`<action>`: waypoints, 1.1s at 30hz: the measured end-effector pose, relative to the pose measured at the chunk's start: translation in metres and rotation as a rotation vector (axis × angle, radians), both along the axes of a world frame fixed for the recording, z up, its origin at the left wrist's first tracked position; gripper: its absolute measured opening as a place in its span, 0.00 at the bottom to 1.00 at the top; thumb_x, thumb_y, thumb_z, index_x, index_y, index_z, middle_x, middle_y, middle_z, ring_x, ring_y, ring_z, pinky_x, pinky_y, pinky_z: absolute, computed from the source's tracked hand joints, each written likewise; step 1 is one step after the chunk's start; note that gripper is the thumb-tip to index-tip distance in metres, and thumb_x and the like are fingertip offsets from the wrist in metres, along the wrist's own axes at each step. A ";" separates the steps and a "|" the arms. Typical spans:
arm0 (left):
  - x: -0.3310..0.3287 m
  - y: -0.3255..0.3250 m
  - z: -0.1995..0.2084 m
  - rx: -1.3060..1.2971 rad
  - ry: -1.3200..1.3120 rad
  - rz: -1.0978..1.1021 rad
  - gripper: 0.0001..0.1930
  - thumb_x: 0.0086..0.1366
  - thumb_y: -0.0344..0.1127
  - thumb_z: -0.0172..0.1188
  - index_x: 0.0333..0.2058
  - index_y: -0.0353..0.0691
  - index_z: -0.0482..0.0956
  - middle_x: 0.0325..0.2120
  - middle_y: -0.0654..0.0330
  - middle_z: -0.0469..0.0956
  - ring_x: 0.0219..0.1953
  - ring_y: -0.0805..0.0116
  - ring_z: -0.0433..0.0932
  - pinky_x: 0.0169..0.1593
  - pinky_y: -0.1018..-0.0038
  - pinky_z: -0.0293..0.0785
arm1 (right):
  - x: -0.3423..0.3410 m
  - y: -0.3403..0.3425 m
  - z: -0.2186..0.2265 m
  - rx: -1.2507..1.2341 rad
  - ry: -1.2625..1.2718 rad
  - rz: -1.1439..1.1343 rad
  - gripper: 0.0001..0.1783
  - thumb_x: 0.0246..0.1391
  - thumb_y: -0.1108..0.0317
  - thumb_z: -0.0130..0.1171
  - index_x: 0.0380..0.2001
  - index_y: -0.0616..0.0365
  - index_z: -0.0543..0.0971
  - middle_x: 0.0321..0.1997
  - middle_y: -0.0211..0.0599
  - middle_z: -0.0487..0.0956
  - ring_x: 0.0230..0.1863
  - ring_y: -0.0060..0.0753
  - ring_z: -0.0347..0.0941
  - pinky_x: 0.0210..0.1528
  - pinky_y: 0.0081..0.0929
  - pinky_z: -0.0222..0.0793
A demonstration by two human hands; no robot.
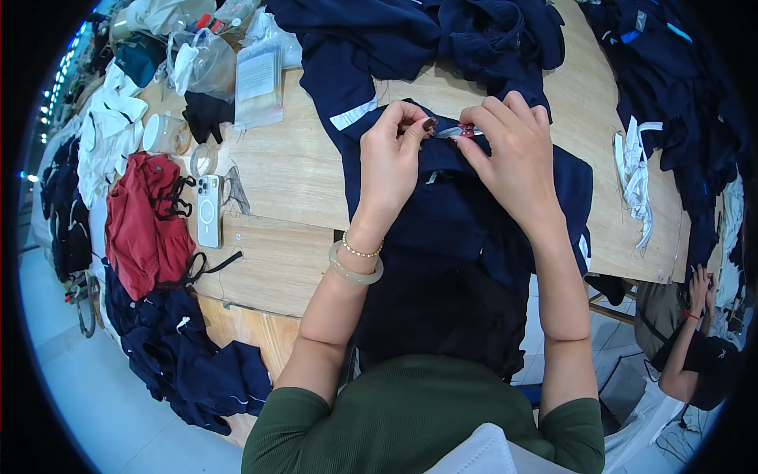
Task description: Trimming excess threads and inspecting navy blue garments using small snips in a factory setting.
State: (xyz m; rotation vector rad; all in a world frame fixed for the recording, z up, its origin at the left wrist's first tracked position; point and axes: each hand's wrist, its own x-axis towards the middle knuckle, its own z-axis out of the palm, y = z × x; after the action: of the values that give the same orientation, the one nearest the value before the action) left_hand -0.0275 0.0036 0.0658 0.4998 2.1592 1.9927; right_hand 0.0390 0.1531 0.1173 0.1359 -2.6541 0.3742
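Pinching with the left hand (392,158), thumb against fingertips, at one end of a narrow pale strip (448,133); pinching with the right hand (513,146) at its other end, in the same manner. Keeping both hands near to each other, with a small gap between, directly above the upper part of a navy garment (466,209). Too small to tell of what material the strip is made. See the navy garment spread over the near edge of the wooden table (276,186), in front of the body, and beyond it a heap of navy cloth (379,39). Find to the left, on the table, a crumpled red garment (146,225), just beside it a white phone (208,212), and farther up a clear roll of tape (204,160) near a plastic cup (162,134) on its side. Notice to the right some loose white strips (634,182), and, well apart, at the far right, a hand of a co-worker (699,291).
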 end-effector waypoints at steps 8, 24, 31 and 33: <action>-0.002 -0.012 0.005 -0.013 0.047 0.104 0.03 0.68 0.25 0.52 0.34 0.34 0.74 0.28 0.64 0.77 0.31 0.80 0.75 0.35 0.83 0.72 | 0.007 0.008 -0.001 -0.096 -0.021 -0.054 0.10 0.46 0.65 0.66 0.30 0.56 0.78 0.30 0.29 0.74 0.37 0.33 0.66 0.39 0.31 0.56; 0.006 -0.017 -0.007 -0.629 0.577 0.030 0.02 0.59 0.25 0.59 0.32 0.36 0.78 0.30 0.58 0.73 0.34 0.59 0.73 0.41 0.67 0.66 | 0.035 0.014 -0.024 -0.778 -0.173 -0.136 0.17 0.51 0.64 0.65 0.41 0.61 0.76 0.39 0.38 0.76 0.43 0.36 0.70 0.47 0.28 0.66; 0.003 -0.025 -0.007 -0.548 0.418 -0.034 0.02 0.60 0.23 0.56 0.32 0.33 0.76 0.31 0.54 0.74 0.36 0.53 0.75 0.39 0.66 0.71 | 0.017 0.018 -0.010 -0.443 -0.060 -0.058 0.14 0.47 0.65 0.67 0.33 0.62 0.78 0.31 0.34 0.75 0.34 0.36 0.66 0.37 0.29 0.64; 0.006 -0.025 -0.011 -0.629 0.461 -0.080 0.03 0.60 0.25 0.57 0.33 0.35 0.78 0.31 0.56 0.74 0.36 0.55 0.75 0.40 0.66 0.70 | 0.013 0.017 -0.006 -0.444 -0.063 -0.056 0.14 0.47 0.64 0.67 0.33 0.62 0.78 0.31 0.34 0.75 0.34 0.35 0.66 0.37 0.29 0.64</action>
State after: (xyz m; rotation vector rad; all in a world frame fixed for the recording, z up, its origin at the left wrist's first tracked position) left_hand -0.0212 -0.0217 0.0552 0.9729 2.7933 1.1199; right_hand 0.0520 0.1699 0.1116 -0.0912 -2.5562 0.9471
